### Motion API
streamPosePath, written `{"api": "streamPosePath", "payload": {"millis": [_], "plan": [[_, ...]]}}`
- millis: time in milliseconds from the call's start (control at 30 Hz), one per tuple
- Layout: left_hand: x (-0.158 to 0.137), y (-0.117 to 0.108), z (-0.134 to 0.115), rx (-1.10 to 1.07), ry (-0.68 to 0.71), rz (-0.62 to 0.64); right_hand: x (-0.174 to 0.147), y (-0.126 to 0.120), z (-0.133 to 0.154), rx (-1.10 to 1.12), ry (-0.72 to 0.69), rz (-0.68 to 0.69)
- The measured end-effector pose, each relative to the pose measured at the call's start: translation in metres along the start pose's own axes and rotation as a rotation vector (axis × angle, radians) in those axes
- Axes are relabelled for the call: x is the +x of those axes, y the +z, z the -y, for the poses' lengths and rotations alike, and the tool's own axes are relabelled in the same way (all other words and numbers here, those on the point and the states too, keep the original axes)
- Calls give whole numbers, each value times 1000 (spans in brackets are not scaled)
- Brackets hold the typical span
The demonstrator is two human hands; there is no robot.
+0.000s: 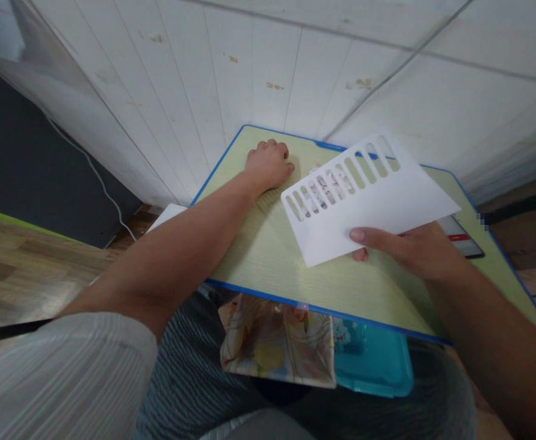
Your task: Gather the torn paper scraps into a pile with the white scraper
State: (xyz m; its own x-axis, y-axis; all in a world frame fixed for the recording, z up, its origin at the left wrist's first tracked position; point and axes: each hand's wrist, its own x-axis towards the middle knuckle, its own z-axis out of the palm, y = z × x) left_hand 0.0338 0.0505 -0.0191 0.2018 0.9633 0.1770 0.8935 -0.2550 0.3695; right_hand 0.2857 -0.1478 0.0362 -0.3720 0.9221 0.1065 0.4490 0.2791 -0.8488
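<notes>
My right hand point(414, 250) grips a white slotted card point(354, 226) by its near edge, thumb on top and fingers beneath. The card is tilted above the table, with a row of rounded cut-outs along its far side. Through several slots a patterned, printed thing point(325, 189) shows; most of it is hidden behind the card. My left hand point(269, 166) rests on the tabletop left of the card, fingers curled under and thumb slightly out. Whether anything is inside those fingers is hidden.
The small pale-green table point(258, 256) has a blue rim and stands against a white plank wall point(249, 73). At its right lies a tablet or phone point(467, 241), partly covered. Beneath the front edge are a patterned pouch point(286, 348) and a teal plastic case point(373, 360).
</notes>
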Motion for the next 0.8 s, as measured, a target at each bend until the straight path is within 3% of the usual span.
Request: {"api": "streamPosePath", "payload": {"millis": [200,300,400,600,700,800], "plan": [[2,3,2,5,13,-17,-7,13,10,47,55,208],[3,3,2,4,11,-15,-9,11,11,80,48,208],[1,1,1,9,15,-9,-5,3,2,24,21,56],[-5,-5,-2,24,21,-8,10,-15,-25,-92,-6,-457],[-7,-8,-3,23,18,2,16,-17,-31,44,50,-569],[-7,-9,-2,17,21,-2,21,-15,-33,141,83,-594]]}}
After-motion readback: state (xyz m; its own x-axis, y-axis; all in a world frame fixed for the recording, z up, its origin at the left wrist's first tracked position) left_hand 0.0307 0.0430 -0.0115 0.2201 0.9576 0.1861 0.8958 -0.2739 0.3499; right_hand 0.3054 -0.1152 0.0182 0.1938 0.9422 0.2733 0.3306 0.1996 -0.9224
